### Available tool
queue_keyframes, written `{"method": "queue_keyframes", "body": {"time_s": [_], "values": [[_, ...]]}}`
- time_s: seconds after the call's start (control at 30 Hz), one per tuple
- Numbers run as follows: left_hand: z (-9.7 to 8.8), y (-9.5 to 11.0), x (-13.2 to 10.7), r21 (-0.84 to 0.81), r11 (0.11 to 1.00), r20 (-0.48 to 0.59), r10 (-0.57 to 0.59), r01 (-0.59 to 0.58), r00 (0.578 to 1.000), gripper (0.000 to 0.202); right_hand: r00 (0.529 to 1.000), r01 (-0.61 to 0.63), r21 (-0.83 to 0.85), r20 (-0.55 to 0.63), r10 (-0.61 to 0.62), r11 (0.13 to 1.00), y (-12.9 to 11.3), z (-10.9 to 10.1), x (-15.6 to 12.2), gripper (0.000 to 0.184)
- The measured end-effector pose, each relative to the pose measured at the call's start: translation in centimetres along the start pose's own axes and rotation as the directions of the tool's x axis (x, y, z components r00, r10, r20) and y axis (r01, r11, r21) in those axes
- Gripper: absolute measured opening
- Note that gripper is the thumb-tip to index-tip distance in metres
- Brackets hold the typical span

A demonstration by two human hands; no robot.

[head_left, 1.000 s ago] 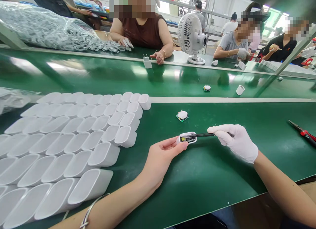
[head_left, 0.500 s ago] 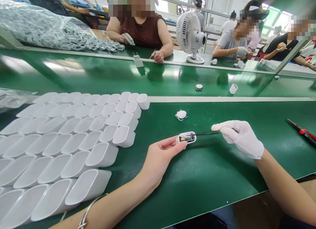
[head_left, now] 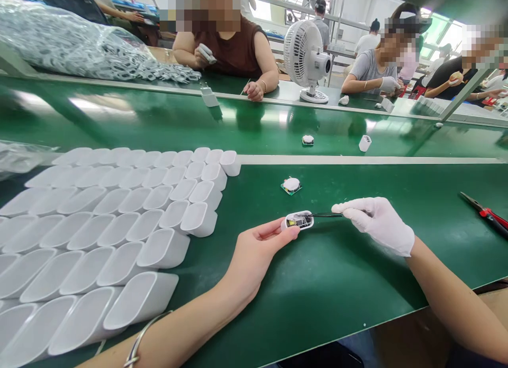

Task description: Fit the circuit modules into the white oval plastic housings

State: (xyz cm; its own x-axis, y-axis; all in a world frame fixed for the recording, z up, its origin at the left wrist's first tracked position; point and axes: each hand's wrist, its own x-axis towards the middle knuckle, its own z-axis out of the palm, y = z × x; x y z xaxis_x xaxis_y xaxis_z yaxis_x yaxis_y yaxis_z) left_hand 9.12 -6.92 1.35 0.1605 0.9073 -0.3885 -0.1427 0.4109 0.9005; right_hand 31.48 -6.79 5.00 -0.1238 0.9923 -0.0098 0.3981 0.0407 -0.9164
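Observation:
My left hand [head_left: 256, 254], bare, grips a small white charger shell [head_left: 299, 220] with a circuit board visible in its open end. My right hand [head_left: 379, 223], in a white glove, pinches black tweezers [head_left: 325, 215] whose tips reach into that shell. Both hands hover just over the green table [head_left: 317, 283]. A loose circuit board with a white cap [head_left: 291, 185] lies a little beyond the shell.
Rows of several empty white shells [head_left: 119, 225] cover the table's left. Red-handled cutters [head_left: 486, 214] lie far right. On the green conveyor [head_left: 159, 125] ride a board [head_left: 307, 140], a shell [head_left: 364, 143] and a plug [head_left: 208, 97]. Beyond stand a fan [head_left: 307, 56] and other people.
The parts on the conveyor have drifted left. My right hand drew back slightly, then returned, with the tweezers still in the shell. My left hand stayed nearly still.

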Motion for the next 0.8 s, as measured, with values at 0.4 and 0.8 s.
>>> {"method": "queue_keyframes", "body": {"time_s": [0.4,0.8], "values": [[0.1,-0.1,0.2,0.014,1.000,-0.001,0.027,-0.027,1.000,0.039,0.983,0.183,-0.052,0.027,-0.182,0.982,0.5,0.6,-0.1,0.021],[-0.1,-0.3,0.3,-0.006,1.000,0.007,0.027,-0.027,1.000,0.037,0.969,0.238,-0.015,-0.071,-0.239,0.971,0.4,-0.5,-0.1,0.020]]}}
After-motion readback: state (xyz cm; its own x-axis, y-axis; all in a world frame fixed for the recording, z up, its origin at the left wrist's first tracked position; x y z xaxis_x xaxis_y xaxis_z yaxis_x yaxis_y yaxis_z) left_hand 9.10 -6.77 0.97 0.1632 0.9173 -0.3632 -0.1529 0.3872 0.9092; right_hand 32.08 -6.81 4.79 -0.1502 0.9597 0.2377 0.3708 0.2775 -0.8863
